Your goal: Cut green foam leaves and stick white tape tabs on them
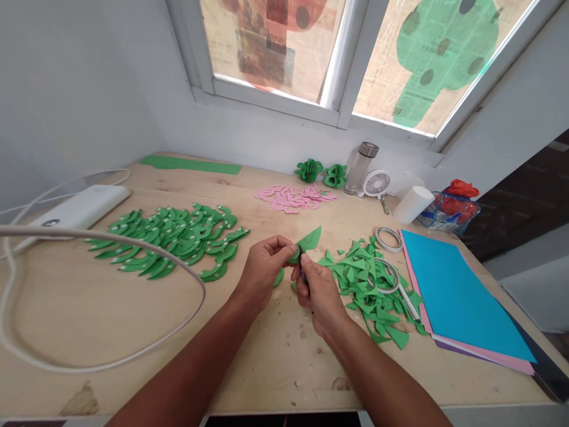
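Observation:
My left hand [262, 267] pinches a green paper piece [310, 238], which points up and to the right and has a thin line drawn on it. Against the paper's lower edge, my right hand [320, 289] is closed around a small dark-handled tool [304, 274], probably scissors; its blades are mostly hidden. To the right of my right hand is a heap of green paper scraps [360, 267]. Curved green cut-outs with small white patches [178, 237] are spread out to the left. Under my hands lies another small green piece [279, 277].
Pink paper cut-outs [291, 197] lie behind my hands, near green paper flowers [309, 170], a glass bottle [361, 169] and a small fan [377, 182]. Tape rolls [389, 239] and coloured sheets [462, 290] are at right. A white cable [198, 308] loops across the left.

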Action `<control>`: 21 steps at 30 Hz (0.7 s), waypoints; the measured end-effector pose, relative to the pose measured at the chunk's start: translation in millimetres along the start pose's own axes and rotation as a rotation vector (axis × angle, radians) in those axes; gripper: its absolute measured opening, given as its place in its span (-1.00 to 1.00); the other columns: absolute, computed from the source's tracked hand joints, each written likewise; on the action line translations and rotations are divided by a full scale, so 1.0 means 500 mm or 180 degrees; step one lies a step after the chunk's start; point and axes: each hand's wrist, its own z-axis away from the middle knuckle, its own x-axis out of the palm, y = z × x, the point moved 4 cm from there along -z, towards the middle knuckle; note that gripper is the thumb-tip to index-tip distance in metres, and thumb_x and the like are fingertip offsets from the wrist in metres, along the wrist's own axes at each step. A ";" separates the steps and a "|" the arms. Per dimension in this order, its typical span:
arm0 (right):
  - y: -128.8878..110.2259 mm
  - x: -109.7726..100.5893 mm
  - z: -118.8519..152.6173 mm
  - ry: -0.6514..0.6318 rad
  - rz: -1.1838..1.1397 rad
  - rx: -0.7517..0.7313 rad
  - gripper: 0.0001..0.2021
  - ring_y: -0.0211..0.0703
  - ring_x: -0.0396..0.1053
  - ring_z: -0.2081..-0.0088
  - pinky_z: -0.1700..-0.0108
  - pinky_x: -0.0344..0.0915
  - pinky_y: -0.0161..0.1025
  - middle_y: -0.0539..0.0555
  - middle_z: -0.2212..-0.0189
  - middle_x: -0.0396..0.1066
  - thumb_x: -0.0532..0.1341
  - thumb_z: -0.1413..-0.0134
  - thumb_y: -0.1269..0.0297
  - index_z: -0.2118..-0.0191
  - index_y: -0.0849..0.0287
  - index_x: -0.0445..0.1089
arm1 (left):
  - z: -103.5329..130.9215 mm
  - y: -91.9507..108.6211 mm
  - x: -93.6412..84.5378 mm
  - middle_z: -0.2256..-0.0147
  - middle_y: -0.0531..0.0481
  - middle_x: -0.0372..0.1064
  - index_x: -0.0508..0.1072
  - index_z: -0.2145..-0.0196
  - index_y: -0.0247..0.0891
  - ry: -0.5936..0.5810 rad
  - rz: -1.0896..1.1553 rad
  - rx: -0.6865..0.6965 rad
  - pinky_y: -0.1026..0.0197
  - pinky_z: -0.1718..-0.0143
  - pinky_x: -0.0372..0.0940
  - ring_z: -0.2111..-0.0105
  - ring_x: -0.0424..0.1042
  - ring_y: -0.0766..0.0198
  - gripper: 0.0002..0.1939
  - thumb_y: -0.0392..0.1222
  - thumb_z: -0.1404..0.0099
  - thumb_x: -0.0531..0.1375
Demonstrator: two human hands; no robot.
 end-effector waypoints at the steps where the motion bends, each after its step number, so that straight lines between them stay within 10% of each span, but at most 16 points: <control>1: 0.000 0.000 0.000 0.0003 -0.0001 -0.0002 -0.55 -0.48 -0.20 0.77 0.69 -0.31 -0.40 -0.20 0.84 0.00 0.21 0.11 -0.15 0.57 0.19 0.26 | 0.000 0.000 0.000 0.68 0.16 0.22 0.32 0.64 -0.26 -0.0003 0.0014 0.0013 0.27 0.51 0.23 0.69 0.24 0.41 -0.84 -0.25 0.01 0.25; 21: -0.004 0.001 0.001 0.0018 0.0021 -0.0040 -0.55 -0.49 -0.20 0.78 0.70 -0.32 -0.41 -0.20 0.84 0.00 0.21 0.10 -0.13 0.60 0.21 0.25 | -0.002 -0.005 -0.008 0.65 0.13 0.25 0.35 0.63 -0.30 0.0079 -0.0054 -0.0015 0.31 0.50 0.21 0.61 0.23 0.41 -0.86 -0.27 0.01 0.24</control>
